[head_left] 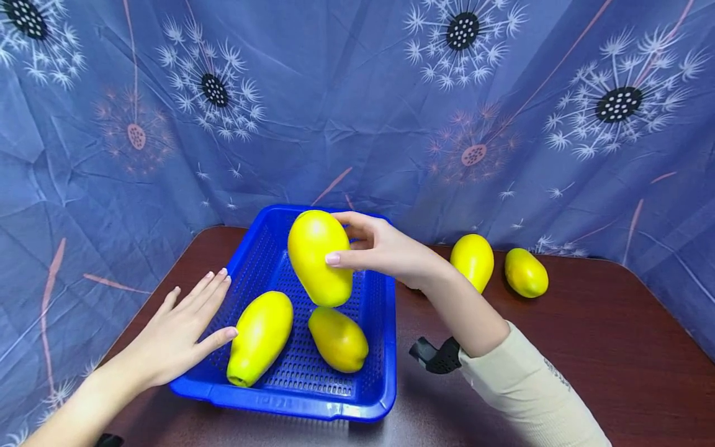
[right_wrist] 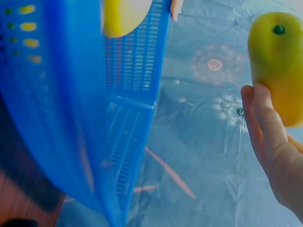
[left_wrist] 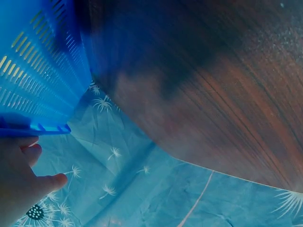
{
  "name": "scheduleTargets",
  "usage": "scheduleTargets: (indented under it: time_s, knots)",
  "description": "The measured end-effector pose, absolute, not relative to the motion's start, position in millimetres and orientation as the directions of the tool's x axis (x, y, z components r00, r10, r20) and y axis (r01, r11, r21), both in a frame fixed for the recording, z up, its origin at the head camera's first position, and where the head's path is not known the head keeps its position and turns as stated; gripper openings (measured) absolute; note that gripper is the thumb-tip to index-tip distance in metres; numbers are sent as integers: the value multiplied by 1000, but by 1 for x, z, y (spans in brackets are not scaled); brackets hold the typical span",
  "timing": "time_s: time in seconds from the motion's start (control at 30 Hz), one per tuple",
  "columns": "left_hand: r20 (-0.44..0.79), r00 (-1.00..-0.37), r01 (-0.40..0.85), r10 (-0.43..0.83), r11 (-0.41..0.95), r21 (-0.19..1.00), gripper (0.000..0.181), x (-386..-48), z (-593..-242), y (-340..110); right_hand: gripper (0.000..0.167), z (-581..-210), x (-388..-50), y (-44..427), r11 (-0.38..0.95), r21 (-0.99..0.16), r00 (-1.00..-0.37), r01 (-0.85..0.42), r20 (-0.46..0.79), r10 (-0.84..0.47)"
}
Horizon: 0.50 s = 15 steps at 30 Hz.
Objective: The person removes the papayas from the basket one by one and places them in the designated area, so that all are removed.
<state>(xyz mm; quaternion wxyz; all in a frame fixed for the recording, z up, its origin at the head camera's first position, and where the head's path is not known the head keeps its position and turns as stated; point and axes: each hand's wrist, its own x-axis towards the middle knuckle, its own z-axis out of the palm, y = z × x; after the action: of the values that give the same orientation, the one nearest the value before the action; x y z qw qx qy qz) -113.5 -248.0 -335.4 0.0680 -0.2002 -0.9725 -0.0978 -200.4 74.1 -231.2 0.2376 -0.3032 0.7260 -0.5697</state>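
Observation:
My right hand (head_left: 385,248) grips a plump yellow papaya (head_left: 318,254), thumb on its near side, above the blue basket (head_left: 290,406). In the right wrist view this papaya (right_wrist: 279,61) shows a green stem spot and an orange tint lower down. Inside the basket lie a long yellow papaya (head_left: 261,335) at the left and a shorter yellow fruit (head_left: 337,340) at the right. At the basket's left rim is my left hand (head_left: 179,335), its fingers straight and spread. The left wrist view shows its fingers (left_wrist: 31,153) against the rim's underside.
Two more yellow fruits stand on the brown table (head_left: 558,360) at the back right: a taller one (head_left: 472,261), partly behind my right forearm, and a smaller one (head_left: 526,273). A blue curtain (head_left: 357,112) with dandelion prints hangs behind the table and along its sides.

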Motion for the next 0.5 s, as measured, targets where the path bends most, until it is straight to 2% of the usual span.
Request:
scheduleTargets:
  time_s: [0.23,0.33,0.5]
  knots:
    - [156,-916,394,369,901,181,77,-113,-337,-248,69,-234,-201,102,61,-997,-742,43,-73,-666]
    - [158,-917,391,365,902,185,77,-112,-338,-249,72,-235,-201,113,13,-998,-753,61,-55,-656]
    - [164,-915,395,369,903,171,77,-114,-335,-248,64,-230,-200,131,-39,-997,-785,64,-26,-619]
